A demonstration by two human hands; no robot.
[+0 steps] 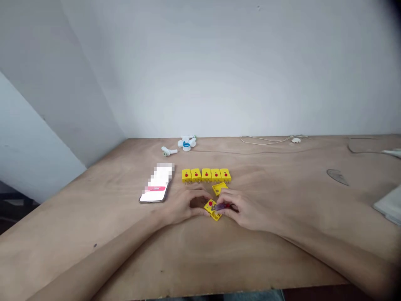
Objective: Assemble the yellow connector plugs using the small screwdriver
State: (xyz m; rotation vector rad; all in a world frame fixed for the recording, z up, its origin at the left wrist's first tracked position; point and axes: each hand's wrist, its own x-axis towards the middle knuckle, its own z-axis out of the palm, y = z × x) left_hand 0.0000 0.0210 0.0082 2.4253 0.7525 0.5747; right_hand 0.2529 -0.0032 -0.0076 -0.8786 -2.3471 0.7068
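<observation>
**A tight pinch with loose pieces close by**

A plywood table (pixel 78 217) runs up to a pale wall (pixel 219 71), and both forearms reach in from the near edge. With the hands as the clock's centre and 12 toward the wall, a phone (pixel 156 184) lies face up at 10 o'clock, its screen partly blurred out. White plastic fittings (pixel 187 143) sit farther out at 11, and a white cable (pixel 272 140) lies at 1. Five yellow connectors (pixel 206 175) with red dots stand in a close row at 12, and a loose yellow shell (pixel 219 188) lies tilted just beyond the hands.

The fingers of the left hand (pixel 183 205) are closed around a yellow connector body (pixel 210 207) at the centre. The fingers of the right hand (pixel 246 210) are pinched shut on a small dark purple and red part (pixel 223 206) against that body. The fingers hide how the two pieces meet, so any fit between them cannot be told.

The main risk is the small part: a slackened pinch could let it slip or spring away. A careless shift of the knuckles could also knock the loose shell into the row, pushing the connectors out of line.
</observation>
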